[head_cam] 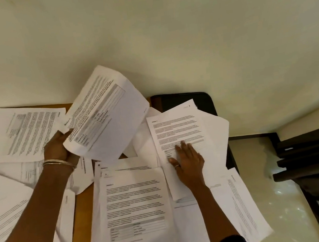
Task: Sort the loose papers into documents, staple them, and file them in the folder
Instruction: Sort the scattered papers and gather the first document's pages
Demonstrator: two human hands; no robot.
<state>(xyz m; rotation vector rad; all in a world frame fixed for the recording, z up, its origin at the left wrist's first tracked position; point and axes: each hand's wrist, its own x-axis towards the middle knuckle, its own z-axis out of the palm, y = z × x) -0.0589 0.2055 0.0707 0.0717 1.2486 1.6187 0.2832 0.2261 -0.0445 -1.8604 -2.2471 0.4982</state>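
Note:
Loose printed sheets cover the wooden table (82, 202). My left hand (56, 148) grips a small bundle of printed pages (105, 115) by its lower left corner and holds it lifted and tilted above the table. My right hand (188, 161) lies flat with straight fingers on a text page (178, 130) at the right of the table. A page with a small table at its foot (134, 205) lies in front of me. A black folder (202, 99) lies at the far right, mostly under papers. No stapler is in sight.
More sheets lie at the far left (18, 133), the near left (2, 210) and the near right (244, 205), some hanging over the table edge. A pale wall rises behind the table. Dark furniture (311, 153) stands on the pale floor to the right.

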